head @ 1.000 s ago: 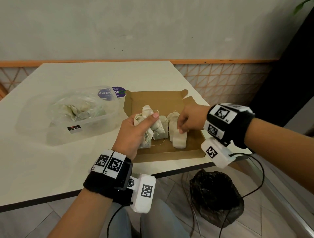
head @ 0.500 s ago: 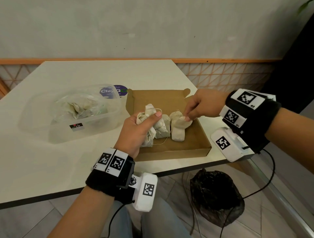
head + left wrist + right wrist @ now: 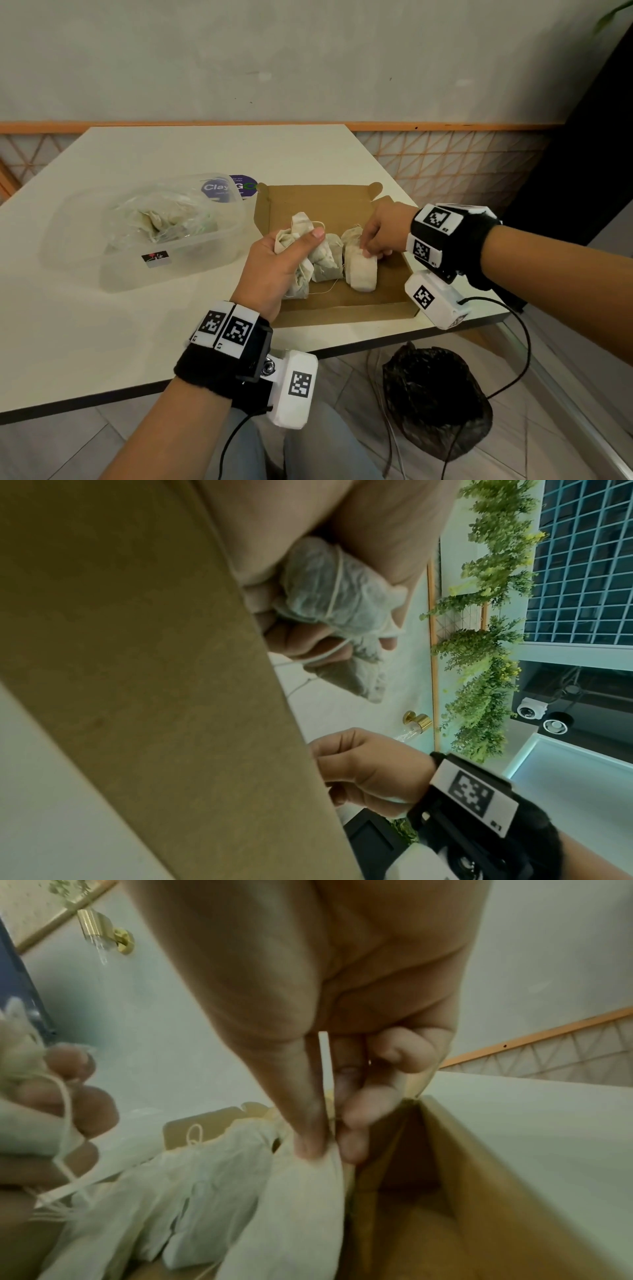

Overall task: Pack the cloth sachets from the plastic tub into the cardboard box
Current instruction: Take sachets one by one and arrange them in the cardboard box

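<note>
Gripping a bunch of sachets (image 3: 298, 253) over the box (image 3: 342, 301) near edge, the left hand (image 3: 274, 270) is closed around them; the right hand (image 3: 380, 233) pinches one sachet (image 3: 361, 274) lying inside the box. Further sachets remain in the tub (image 3: 144, 240), left of the box on the counter (image 3: 85, 335)

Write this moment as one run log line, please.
left hand: grips bunched cloth sachets | right hand: pinches rightmost sachet in cardboard box | plastic tub: sachets remain

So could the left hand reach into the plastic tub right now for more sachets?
Probably not yet: the left hand is already gripping a bunch of sachets over the cardboard box. The plastic tub itself stands open beside it.
</note>
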